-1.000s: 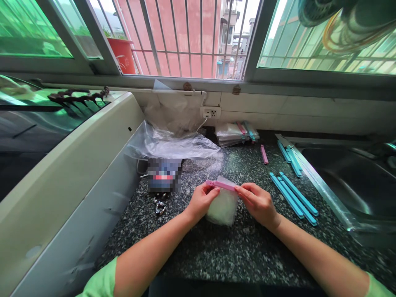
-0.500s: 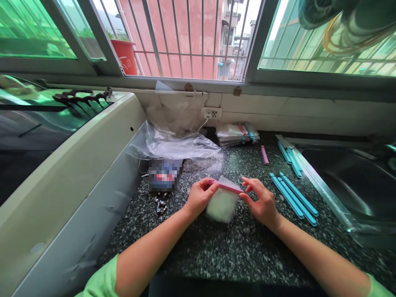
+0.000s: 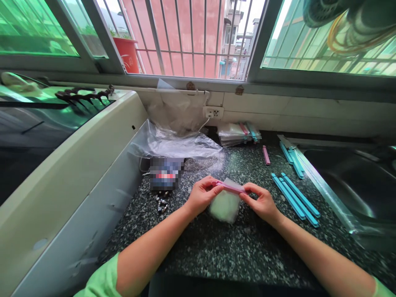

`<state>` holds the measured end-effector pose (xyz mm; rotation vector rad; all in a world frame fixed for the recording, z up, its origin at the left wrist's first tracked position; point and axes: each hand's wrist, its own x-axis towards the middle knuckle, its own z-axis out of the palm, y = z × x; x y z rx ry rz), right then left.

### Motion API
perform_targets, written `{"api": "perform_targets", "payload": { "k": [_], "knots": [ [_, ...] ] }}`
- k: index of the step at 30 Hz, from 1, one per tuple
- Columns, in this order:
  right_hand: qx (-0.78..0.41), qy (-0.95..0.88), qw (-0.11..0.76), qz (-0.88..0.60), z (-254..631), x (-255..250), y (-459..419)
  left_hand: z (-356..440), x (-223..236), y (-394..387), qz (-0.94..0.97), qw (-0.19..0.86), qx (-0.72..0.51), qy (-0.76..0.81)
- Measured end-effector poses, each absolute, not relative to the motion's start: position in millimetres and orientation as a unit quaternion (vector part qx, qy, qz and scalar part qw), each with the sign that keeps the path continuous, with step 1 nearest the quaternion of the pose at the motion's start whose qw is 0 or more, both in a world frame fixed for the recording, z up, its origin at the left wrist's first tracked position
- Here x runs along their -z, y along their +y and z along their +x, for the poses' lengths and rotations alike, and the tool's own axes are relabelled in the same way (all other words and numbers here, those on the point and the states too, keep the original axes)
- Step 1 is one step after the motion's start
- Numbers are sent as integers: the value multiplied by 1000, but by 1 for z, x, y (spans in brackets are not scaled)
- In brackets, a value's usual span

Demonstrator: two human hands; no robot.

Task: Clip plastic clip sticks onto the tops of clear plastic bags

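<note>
Two pinches, one per clip end: left hand [image 3: 202, 194] thumb-and-finger on the left, pink clip [image 3: 232, 188] spanning between, small filled bag [image 3: 225, 206] just below it, right hand [image 3: 261, 202] pinching the right. Bag looked light, soft, film likely slick; clip stiffer, so its ends were the better hold. Blue clips [image 3: 298, 202] lay right of the grip, on the counter [image 3: 216, 255].

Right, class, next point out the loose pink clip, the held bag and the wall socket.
Loose pink clip [image 3: 266, 155], head view: middle of its length.
Held bag [image 3: 225, 207], head view: its filled part.
Wall socket [image 3: 216, 112], head view: its faceplate.
</note>
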<state>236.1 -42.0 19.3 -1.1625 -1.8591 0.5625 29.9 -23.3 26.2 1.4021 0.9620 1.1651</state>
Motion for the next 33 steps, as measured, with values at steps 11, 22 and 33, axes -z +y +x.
{"api": "perform_targets", "payload": {
  "k": [11, 22, 33],
  "knots": [
    [-208, -753, 426, -456, 237, -19, -43, 30, -30, -25, 598, 495, -491, 395],
    [-209, -754, 431, -450, 237, -19, -42, 31, -28, -26, 616, 476, -495, 385],
    [-224, -743, 423, -468, 236, -19, -43, 31, -22, -22, 624, 473, -487, 388]
  ]
}}
